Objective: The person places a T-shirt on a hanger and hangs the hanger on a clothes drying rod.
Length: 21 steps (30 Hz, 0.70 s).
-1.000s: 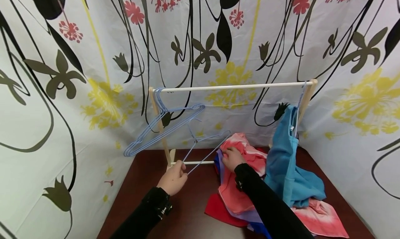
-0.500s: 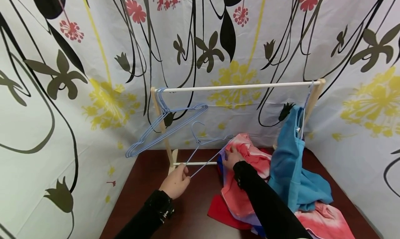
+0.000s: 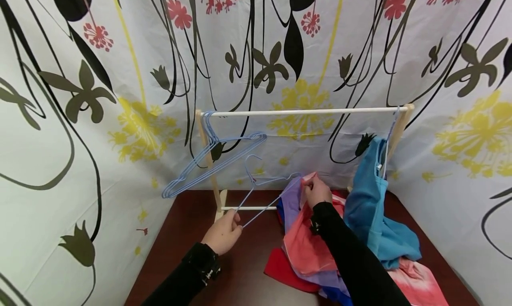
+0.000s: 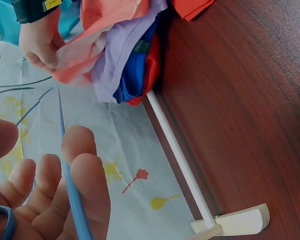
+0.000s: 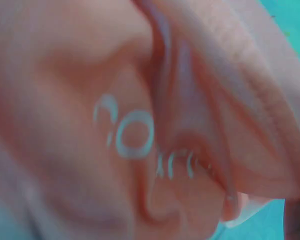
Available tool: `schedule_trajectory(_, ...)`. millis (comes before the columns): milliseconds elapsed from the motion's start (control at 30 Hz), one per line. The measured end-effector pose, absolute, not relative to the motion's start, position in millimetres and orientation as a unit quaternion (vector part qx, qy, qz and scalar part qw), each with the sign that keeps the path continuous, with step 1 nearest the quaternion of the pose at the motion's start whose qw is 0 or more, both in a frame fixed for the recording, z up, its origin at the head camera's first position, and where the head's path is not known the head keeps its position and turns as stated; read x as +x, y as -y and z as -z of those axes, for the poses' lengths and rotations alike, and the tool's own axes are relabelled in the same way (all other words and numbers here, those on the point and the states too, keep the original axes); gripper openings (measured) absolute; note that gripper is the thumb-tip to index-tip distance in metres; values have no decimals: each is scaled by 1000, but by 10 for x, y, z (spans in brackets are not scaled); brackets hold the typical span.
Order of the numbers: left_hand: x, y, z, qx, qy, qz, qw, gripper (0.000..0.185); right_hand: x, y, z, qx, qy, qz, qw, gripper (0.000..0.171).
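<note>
Shifting rightward since the earlier frames, the right hand (image 3: 318,191) is now pinching the upper edge of the pink garment (image 3: 310,248), baring more of the purple cloth (image 3: 292,194) just right of the frame's centre. Its thumb and fingers are pressing together on the fabric, while the right wrist view is showing mostly pink folds with pale lettering. At lower centre, the left hand (image 3: 223,234) is staying about where it was, thumb and fingers clamping a blue hanger (image 3: 254,181); the hook is pointing up near the middle of the frame, and the far corner is reaching the purple cloth's upper edge, though whether they are touching is hard to tell. More hangers (image 3: 213,139) are hanging bunched from the rack's bar (image 3: 296,112) at centre left. Near the bar's right end, a turquoise garment (image 3: 366,203) is hanging, its lower part resting on the pile. Red cloth (image 3: 285,272) is lying on the table (image 3: 188,223) at lower centre, and a pink-and-white piece (image 3: 418,284) is spreading across the lower right.
</note>
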<state>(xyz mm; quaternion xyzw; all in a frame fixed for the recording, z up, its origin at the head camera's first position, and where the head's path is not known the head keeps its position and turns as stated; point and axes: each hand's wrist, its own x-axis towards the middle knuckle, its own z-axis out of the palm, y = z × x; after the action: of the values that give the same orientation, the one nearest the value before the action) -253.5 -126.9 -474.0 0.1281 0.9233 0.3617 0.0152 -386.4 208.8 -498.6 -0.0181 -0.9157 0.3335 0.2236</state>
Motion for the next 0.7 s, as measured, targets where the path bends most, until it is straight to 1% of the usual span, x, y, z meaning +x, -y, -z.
schedule_trajectory(67,-2518,1261,4729,130,-923,-363,15,17,-3861,-2139,4969,-26,913,-341,223,15)
schedule_trajectory(200,-2492,1246,4711,140,-921,-364,14,18,-3884,-2249,4940,-7,907,-356,225,27)
schedule_trajectory(267,-2485,1243,4707,150,-920,-362,16,17,-3897,-2299,4917,10,906,-356,228,29)
schedule_trajectory(367,-2469,1243,4705,167,-919,-356,19,15,-3904,-2356,4864,26,910,-345,230,26)
schedule_trajectory(500,-2444,1241,4716,181,-922,-342,21,17,-3902,-2393,4810,14,912,-348,215,27)
schedule_trajectory(600,-2428,1225,4730,180,-926,-332,25,19,-3907,-2392,4804,1,914,-349,206,27)
schedule_trajectory(700,-2418,1193,4732,177,-928,-328,25,21,-3886,-2357,4784,9,915,-350,198,27)
